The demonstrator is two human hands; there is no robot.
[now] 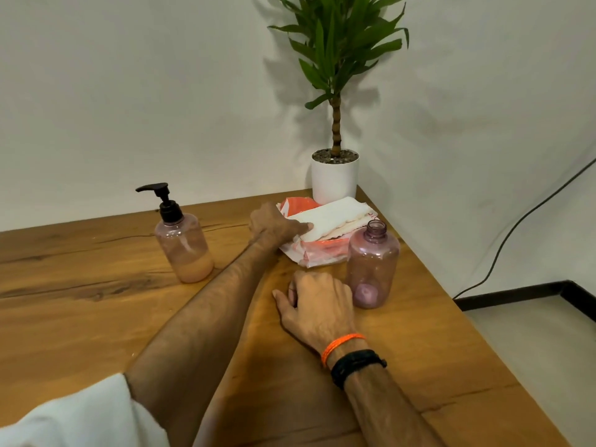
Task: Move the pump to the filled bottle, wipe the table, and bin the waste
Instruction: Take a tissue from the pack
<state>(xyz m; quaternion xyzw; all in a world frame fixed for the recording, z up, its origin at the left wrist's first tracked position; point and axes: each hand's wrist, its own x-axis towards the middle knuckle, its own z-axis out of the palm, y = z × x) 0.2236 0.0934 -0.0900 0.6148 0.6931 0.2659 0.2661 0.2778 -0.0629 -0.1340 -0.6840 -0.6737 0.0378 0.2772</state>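
A tinted bottle (183,245) with a black pump (163,200) stands on the wooden table (80,317); peach liquid fills its bottom third. A second tinted bottle (372,266) stands to the right, uncapped and nearly empty. Behind it a folded white cloth (335,216) lies on a crumpled orange-and-white pouch (319,253). My left hand (274,225) reaches across to the cloth's left end, thumb on top and fingers hidden beneath its edge. My right hand (317,304) rests on the table just left of the uncapped bottle, fingers loosely bent, holding nothing.
A potted plant (335,175) in a white pot stands in the table's far right corner against the wall. The table's right edge runs diagonally past the uncapped bottle; beyond it are the floor and a black cable (516,227).
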